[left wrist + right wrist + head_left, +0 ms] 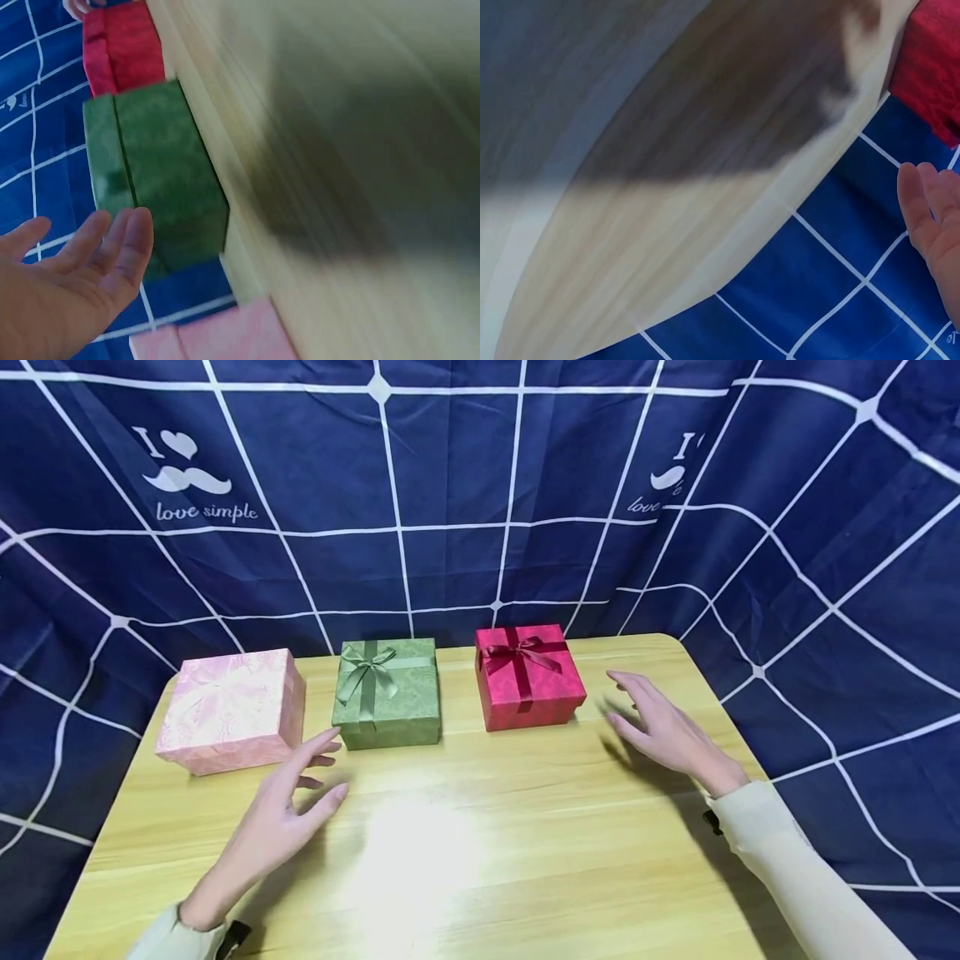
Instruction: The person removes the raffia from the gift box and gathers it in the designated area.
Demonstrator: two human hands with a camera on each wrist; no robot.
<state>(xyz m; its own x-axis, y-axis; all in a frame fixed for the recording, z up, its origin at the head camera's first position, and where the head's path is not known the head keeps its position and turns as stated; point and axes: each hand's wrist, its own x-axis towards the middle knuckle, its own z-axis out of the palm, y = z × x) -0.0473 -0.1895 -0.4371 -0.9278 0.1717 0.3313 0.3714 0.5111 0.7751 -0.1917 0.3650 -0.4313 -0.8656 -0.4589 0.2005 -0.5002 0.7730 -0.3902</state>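
Note:
Three gift boxes stand in a row towards the back of a wooden table. The pink box (232, 702) is at the left, the green box (397, 702) with its green ribbon bow in the middle, and the red box (536, 685) with a dark red bow at the right. My left hand (281, 818) hovers in front of the pink and green boxes, fingers spread and holding nothing. To the right of the red box, my right hand (667, 727) is held over the table, its fingers loosely extended and apart from the box. In the left wrist view the fingertips overlap the green box (165, 150).
The wooden table (540, 843) has rounded back corners and a bright glare patch in front of the boxes. Dark blue cloth (465, 460) with white grid lines hangs behind the table and along both sides.

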